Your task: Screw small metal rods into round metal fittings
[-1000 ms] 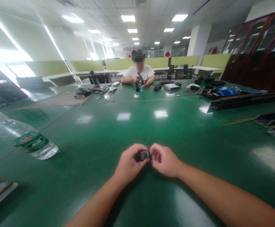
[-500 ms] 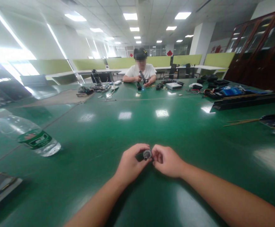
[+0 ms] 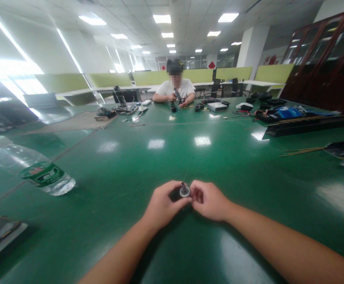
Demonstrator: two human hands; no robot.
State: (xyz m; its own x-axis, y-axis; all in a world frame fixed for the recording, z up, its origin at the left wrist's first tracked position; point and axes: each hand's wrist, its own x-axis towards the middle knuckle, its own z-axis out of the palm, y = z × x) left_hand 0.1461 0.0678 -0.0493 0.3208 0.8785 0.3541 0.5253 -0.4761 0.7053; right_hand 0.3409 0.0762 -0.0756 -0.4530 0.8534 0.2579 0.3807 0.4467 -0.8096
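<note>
A small round grey metal part [image 3: 184, 192] with a short, narrow stub sticking up from it is at the near middle of the head view. My left hand [image 3: 163, 203] pinches it between thumb and fingers from the left. On its other side, my right hand [image 3: 209, 200] is closed, fingers curled and tips at the part's right edge. Those fingers hide some of that edge, and whatever lies within their curl is out of sight. Both hands are just above the green tabletop [image 3: 172, 161].
A clear water bottle [image 3: 43, 173] with a green label lies at left, and a dark flat device [image 3: 2, 236] at near left. Thin brass-coloured rods [image 3: 302, 152] and black trays [image 3: 314, 124] are at right. Across the table sits a person [image 3: 175, 88] holding a dark tool.
The small round part has turned between my fingers: its stub pointed down toward me before and points up now. My hands have barely moved.
</note>
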